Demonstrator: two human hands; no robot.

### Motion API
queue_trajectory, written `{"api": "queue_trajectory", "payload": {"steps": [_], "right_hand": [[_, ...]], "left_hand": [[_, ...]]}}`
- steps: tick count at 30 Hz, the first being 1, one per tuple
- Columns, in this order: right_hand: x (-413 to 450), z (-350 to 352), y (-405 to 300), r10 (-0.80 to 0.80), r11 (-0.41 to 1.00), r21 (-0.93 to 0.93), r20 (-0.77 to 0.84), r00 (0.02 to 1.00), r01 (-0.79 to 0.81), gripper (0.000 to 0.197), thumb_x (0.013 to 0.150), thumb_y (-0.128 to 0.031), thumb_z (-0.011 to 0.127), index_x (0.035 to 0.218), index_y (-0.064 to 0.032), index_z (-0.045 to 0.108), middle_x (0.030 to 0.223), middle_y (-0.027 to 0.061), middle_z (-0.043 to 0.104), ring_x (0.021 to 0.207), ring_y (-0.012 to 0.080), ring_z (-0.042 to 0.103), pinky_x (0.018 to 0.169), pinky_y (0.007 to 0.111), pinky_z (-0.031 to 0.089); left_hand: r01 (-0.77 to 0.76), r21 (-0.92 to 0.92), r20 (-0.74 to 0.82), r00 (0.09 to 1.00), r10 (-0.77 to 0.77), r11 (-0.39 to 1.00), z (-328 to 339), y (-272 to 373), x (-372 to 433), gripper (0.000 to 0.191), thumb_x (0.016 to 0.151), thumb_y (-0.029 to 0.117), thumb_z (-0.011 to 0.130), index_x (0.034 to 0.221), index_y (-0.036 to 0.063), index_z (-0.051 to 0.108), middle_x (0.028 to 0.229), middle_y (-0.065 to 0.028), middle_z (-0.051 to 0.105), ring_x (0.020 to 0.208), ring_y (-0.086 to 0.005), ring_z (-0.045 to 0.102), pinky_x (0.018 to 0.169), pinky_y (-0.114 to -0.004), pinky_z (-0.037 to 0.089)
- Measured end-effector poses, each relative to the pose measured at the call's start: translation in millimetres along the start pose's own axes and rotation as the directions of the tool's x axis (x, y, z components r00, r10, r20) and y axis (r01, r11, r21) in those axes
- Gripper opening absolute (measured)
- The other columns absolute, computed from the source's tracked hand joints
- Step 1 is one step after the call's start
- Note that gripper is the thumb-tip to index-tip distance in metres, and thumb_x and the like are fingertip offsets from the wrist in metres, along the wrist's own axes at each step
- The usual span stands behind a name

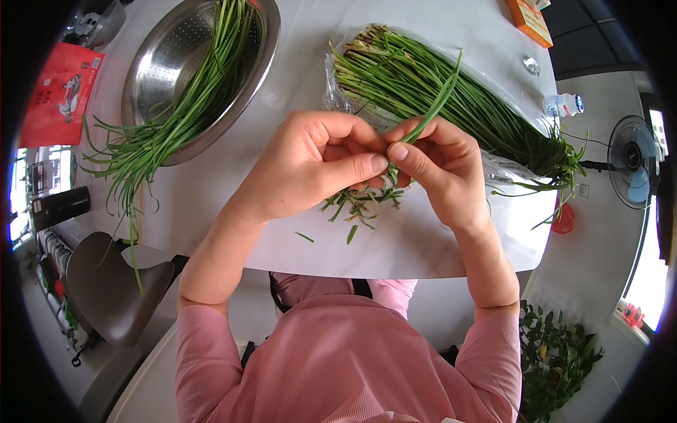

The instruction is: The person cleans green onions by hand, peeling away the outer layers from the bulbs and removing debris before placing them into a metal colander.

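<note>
Over the table my left hand (328,158) and my right hand (436,158) meet at their fingertips. Between the right thumb and forefinger is a green garlic chive stalk (439,103), its blade pointing up and right. The left thumb and forefinger pinch at its lower end, which the fingers mostly hide. Beneath the hands lies a small heap of trimmed chive bits (359,203). Behind the right hand, a large bunch of chives (423,84) rests on clear plastic. More long chives (195,100) hang over the rim of a perforated steel colander (272,47) at upper left.
A red printed packet (58,95) lies at the far left. Near the right edge are a small bottle (563,105), a clear small object (531,65) and an orange box (530,24). A chair (106,291) stands left of the table, a fan (632,158) to the right.
</note>
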State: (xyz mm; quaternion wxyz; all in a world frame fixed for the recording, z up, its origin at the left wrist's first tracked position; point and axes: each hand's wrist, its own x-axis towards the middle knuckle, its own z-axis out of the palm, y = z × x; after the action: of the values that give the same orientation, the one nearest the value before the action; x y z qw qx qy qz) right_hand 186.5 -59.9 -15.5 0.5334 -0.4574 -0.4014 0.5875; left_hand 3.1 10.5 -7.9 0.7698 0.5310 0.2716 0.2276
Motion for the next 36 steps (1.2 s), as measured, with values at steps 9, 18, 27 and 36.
{"api": "queue_trajectory", "payload": {"steps": [9, 18, 27, 36], "right_hand": [[2, -2, 2, 0.016, 0.999, 0.030, -0.042, 0.999, -0.014, 0.014, 0.088, -0.011, 0.066, 0.098, -0.0024, 0.063, 0.085, 0.0022, 0.065, 0.069, 0.0050, 0.058, 0.056, 0.018, 0.047], [0, 1, 8, -0.035, 0.999, 0.025, 0.004, 0.999, 0.035, 0.014, 0.088, -0.008, 0.065, 0.098, 0.0003, 0.063, 0.087, 0.0041, 0.065, 0.069, 0.0065, 0.057, 0.059, 0.020, 0.049], [1, 2, 4, -0.016, 0.998, 0.055, -0.055, 0.998, 0.020, 0.014, 0.089, -0.009, 0.064, 0.098, -0.0001, 0.061, 0.087, 0.0043, 0.064, 0.072, 0.0080, 0.059, 0.063, 0.022, 0.052], [2, 0, 8, 0.004, 0.990, 0.142, -0.099, 0.995, 0.011, 0.014, 0.090, -0.010, 0.063, 0.100, -0.0004, 0.059, 0.091, 0.0053, 0.063, 0.083, 0.0130, 0.064, 0.075, 0.027, 0.056]], "left_hand": [[0.052, 0.023, -0.006, 0.999, -0.052, 0.998, 0, 2, -2, 0.008, 0.087, 0.003, 0.060, 0.091, -0.0032, 0.063, 0.080, -0.0048, 0.065, 0.072, -0.0077, 0.061, 0.065, -0.021, 0.050], [-0.054, 0.257, -0.007, 0.998, 0.058, 0.965, -5, -2, -2, 0.009, 0.083, -0.005, 0.053, 0.083, 0.0016, 0.059, 0.072, 0.0020, 0.054, 0.061, -0.0027, 0.046, 0.052, -0.019, 0.037], [-0.149, 0.421, 0.019, 0.988, 0.156, 0.894, -6, -6, 0, 0.013, 0.082, -0.005, 0.060, 0.093, 0.0011, 0.064, 0.078, -0.0002, 0.060, 0.067, -0.0053, 0.055, 0.059, -0.020, 0.043], [0.017, 0.160, -0.006, 1.000, -0.017, 0.987, 7, 0, 2, 0.024, 0.079, 0.003, 0.073, 0.097, -0.0037, 0.059, 0.085, -0.0090, 0.067, 0.079, -0.0127, 0.064, 0.071, -0.027, 0.054]]}}
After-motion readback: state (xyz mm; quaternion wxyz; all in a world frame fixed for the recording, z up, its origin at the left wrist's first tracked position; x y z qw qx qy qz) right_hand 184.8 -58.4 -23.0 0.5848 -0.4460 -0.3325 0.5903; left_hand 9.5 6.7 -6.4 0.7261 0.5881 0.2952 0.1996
